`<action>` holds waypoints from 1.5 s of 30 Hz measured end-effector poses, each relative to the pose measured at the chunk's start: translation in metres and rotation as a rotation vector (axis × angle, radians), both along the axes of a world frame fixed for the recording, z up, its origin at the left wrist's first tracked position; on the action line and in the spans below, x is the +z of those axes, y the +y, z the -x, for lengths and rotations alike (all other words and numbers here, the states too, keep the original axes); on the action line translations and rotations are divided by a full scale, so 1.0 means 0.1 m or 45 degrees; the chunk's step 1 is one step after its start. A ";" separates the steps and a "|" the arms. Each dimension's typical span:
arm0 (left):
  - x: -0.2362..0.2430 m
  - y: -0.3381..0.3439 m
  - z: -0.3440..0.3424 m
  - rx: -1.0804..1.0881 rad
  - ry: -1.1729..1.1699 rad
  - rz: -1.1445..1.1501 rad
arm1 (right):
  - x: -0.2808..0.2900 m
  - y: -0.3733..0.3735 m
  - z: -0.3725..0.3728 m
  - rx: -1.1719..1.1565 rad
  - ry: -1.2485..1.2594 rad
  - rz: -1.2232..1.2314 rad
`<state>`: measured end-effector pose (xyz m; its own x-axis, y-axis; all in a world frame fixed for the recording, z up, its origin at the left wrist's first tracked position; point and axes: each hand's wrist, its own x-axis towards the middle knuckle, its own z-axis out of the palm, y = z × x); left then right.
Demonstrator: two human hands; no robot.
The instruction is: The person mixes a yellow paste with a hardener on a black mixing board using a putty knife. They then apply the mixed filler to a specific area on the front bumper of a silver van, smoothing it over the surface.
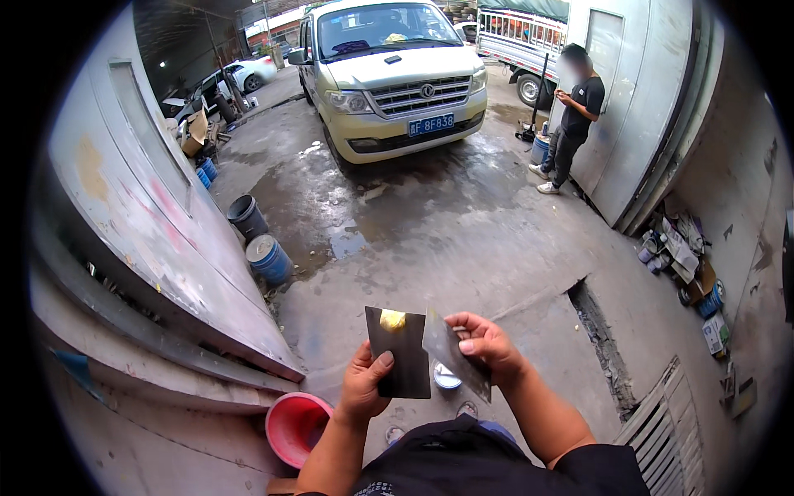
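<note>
My left hand (365, 384) is closed on a dark flat putty board (404, 360), its thumb lying across the face. Near the board's top edge sits a lump of yellow putty (392, 319). In my right hand (488, 345), pinched between thumb and fingers, is a thin grey putty spreader (456, 360), tilted beside the board. The two flat pieces are close together at the top; whether they touch I cannot tell. Below them, partly hidden, a small white tub (447, 379) shows on the ground in front of my feet.
A red bucket (287, 430) stands by my left forearm. Farther left are a blue drum (269, 259) and a dark bucket (246, 217). A van (397, 83) faces me; a person (572, 116) leans at the right wall. A floor trench (602, 343) and slatted grate (666, 417) lie right.
</note>
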<state>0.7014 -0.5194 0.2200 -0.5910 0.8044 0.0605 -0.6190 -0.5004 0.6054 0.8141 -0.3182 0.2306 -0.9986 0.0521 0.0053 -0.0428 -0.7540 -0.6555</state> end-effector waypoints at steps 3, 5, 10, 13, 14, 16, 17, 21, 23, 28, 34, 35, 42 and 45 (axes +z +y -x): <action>0.02 0.00 -0.01 0.051 0.040 -0.007 | 0.17 0.11 0.04 -0.074 0.081 0.029; 0.04 0.00 -0.01 0.126 0.064 -0.041 | 0.11 0.09 -0.07 -0.096 0.129 0.009; 0.05 -0.02 0.00 0.250 0.187 -0.034 | -0.21 -0.13 -0.23 -0.081 -0.078 -0.589; 0.01 -0.04 -0.01 0.214 0.305 0.044 | 0.04 -0.12 -0.05 -0.196 0.002 -0.648; 0.05 -0.03 0.00 0.222 0.295 0.005 | 0.16 -0.12 -0.02 -0.213 -0.004 -0.691; 0.15 -0.02 0.02 0.239 0.275 -0.072 | 0.02 -0.11 -0.11 -0.178 -0.017 -0.886; 0.15 -0.01 0.03 0.207 0.323 -0.057 | -0.07 -0.10 -0.17 -0.157 -0.032 -0.988; 0.12 0.02 0.03 0.070 0.558 0.082 | -0.12 -0.05 -0.09 -0.216 0.024 -0.911; 0.10 0.02 0.04 0.023 0.728 0.215 | 0.00 -0.03 -0.05 -0.205 0.028 -0.839; 0.18 -0.01 0.13 0.035 1.537 0.639 | 0.21 0.07 0.02 -0.237 0.191 -0.821; 0.21 -0.13 0.20 -0.064 0.738 0.551 | 0.64 0.20 0.00 -0.289 0.759 -1.323; 0.23 -0.16 0.21 -0.111 0.633 0.488 | 0.72 0.15 -0.01 -0.180 0.770 -1.429; 0.20 -0.25 0.27 -0.129 0.627 0.439 | 0.52 0.12 0.05 -0.193 0.802 -1.923; 0.13 -0.26 0.26 -0.138 0.469 0.322 | 0.44 0.26 0.04 -0.221 0.754 -2.155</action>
